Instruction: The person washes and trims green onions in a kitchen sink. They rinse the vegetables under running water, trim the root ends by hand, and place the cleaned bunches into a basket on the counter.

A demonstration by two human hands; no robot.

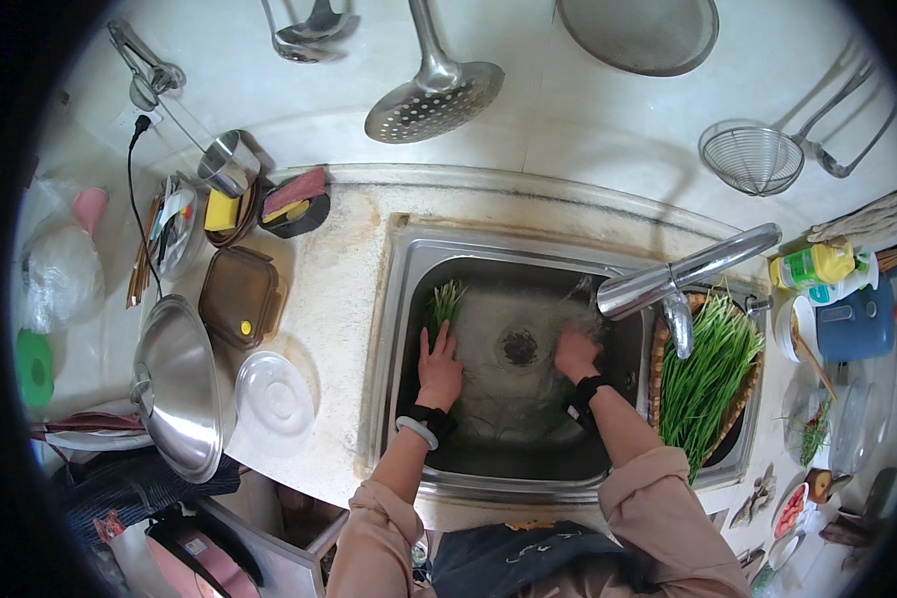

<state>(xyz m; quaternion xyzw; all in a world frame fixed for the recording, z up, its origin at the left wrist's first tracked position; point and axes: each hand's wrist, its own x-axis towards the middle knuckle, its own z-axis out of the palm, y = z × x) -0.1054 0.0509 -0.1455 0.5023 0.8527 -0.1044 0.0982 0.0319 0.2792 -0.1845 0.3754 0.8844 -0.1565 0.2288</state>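
Note:
In the left part of the steel sink [519, 467], my left hand [439, 370] rests over a small bunch of long green leaves, apparently garlic chives [447, 300]. Its fingers point away from me along the bunch; whether they grip it is hidden. Below the tap [643, 288], water runs over my right hand [577, 350]. Those fingers are curled and blurred by splashing, so anything inside them cannot be made out. The sink drain [520, 347] lies between the hands, under shallow water. Right of the basin, a larger heap of the chives [706, 374] fills a woven basket [655, 359].
Left on the counter stand a domed steel lid [183, 389], a clear plastic lid [275, 392] and a brown lidded container [239, 295]. A perforated skimmer [435, 101] and wire strainer [753, 155] hang on the wall. Detergent bottles [811, 265] and a white bowl [792, 325] are at right.

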